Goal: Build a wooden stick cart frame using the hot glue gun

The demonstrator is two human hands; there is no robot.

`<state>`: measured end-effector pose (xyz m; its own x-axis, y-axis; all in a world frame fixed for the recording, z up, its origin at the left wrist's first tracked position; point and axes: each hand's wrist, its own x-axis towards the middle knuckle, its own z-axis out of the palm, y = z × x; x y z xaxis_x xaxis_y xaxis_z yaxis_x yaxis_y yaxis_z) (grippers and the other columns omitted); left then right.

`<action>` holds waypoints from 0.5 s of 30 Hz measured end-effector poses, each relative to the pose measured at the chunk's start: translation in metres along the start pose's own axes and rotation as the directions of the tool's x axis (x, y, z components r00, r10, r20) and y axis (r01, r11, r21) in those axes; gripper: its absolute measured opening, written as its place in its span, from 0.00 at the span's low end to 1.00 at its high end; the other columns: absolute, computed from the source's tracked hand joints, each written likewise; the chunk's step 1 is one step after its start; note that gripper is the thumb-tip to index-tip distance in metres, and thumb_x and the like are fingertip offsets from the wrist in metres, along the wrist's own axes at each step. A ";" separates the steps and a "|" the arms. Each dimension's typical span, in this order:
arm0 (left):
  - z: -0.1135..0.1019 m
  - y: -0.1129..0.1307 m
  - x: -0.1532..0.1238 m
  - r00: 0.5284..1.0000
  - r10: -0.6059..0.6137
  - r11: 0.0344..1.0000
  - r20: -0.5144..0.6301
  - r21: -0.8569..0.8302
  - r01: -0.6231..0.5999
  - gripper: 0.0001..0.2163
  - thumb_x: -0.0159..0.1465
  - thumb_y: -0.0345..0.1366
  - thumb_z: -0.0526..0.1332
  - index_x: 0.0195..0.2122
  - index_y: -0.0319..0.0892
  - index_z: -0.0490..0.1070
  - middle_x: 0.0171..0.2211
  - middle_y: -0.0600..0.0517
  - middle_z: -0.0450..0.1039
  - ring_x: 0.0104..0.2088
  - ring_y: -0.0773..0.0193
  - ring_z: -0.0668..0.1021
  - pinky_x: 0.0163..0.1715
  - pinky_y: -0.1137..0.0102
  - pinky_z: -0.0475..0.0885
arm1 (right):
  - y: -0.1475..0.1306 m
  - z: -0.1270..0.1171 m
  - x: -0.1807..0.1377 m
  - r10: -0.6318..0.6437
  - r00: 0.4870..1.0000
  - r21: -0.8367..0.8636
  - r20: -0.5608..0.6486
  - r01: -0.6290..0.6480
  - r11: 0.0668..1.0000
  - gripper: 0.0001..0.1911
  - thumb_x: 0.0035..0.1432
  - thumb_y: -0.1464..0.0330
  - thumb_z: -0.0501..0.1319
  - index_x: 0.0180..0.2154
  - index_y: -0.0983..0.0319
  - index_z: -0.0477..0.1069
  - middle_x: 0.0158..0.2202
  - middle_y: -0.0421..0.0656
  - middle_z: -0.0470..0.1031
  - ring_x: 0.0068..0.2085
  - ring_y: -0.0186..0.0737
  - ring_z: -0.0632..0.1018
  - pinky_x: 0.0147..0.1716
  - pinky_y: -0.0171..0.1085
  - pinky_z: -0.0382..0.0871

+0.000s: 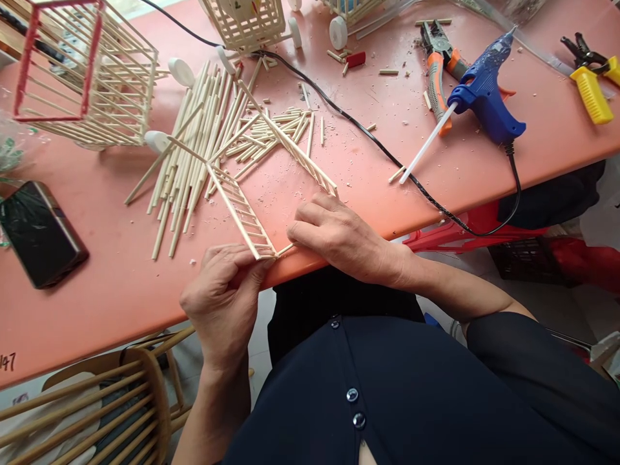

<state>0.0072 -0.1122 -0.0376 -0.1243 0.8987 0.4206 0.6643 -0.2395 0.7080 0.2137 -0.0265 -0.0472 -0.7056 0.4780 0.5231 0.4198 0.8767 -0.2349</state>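
At the near table edge, a pale wooden stick frame (239, 212) with slatted, ladder-like sides is between my hands. My left hand (223, 303) pinches its near left corner, thumb and fingers closed. Fingers bent, my right hand (339, 234) grips the frame's near right corner, just below the end of the right slatted side (301, 155). A thin stick (285, 248) spans low between the two hands. The right fingertips are partly hidden. Beyond the frame lie a pile of long sticks (186, 155) and a heap of short cut sticks (271, 132).
A blue glue gun (489, 93) with its black cord (339, 110) lies to the right, beside orange-handled pliers (438, 71) and yellow-handled pliers (593, 93). A stick cart (116, 84) stands back left, another cart (247, 26) behind. A phone (41, 236) lies left; a chair (111, 407) stands below.
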 end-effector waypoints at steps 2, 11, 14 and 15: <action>0.000 0.000 0.000 1.000 0.003 1.000 -0.001 0.003 -0.003 0.04 0.65 0.31 0.73 0.38 0.49 0.83 0.34 0.57 0.82 0.39 0.66 0.80 0.44 0.68 0.75 | 0.000 0.000 0.000 -0.001 1.000 0.002 0.003 0.001 1.000 0.15 0.77 0.76 0.50 0.39 0.64 0.72 0.39 0.45 0.70 0.43 0.42 0.66 0.48 0.40 0.65; 0.000 0.000 0.000 1.000 0.003 1.000 -0.004 0.003 -0.003 0.03 0.65 0.31 0.73 0.37 0.48 0.82 0.33 0.57 0.82 0.38 0.64 0.81 0.44 0.67 0.76 | 0.000 0.000 0.000 -0.003 1.000 0.012 0.002 0.003 1.000 0.17 0.78 0.77 0.48 0.38 0.63 0.72 0.38 0.45 0.70 0.43 0.42 0.66 0.48 0.40 0.66; 0.000 0.000 0.001 1.000 0.010 1.000 -0.011 -0.003 -0.010 0.04 0.65 0.32 0.73 0.37 0.48 0.83 0.33 0.57 0.82 0.38 0.64 0.81 0.44 0.67 0.76 | 0.001 0.000 0.001 -0.002 1.000 0.018 0.008 0.002 1.000 0.17 0.78 0.77 0.48 0.38 0.63 0.72 0.39 0.45 0.70 0.43 0.42 0.65 0.49 0.41 0.66; 0.000 0.000 0.000 1.000 0.008 1.000 -0.011 -0.005 -0.008 0.04 0.65 0.32 0.73 0.37 0.48 0.83 0.34 0.57 0.82 0.38 0.64 0.81 0.44 0.67 0.76 | 0.001 0.000 0.001 -0.002 1.000 0.020 0.011 0.001 1.000 0.17 0.78 0.76 0.48 0.38 0.63 0.72 0.39 0.45 0.70 0.43 0.43 0.65 0.49 0.41 0.66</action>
<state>0.0075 -0.1118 -0.0374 -0.1269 0.8926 0.4325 0.6618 -0.2486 0.7073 0.2133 -0.0255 -0.0471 -0.7123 0.4772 0.5146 0.4072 0.8782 -0.2507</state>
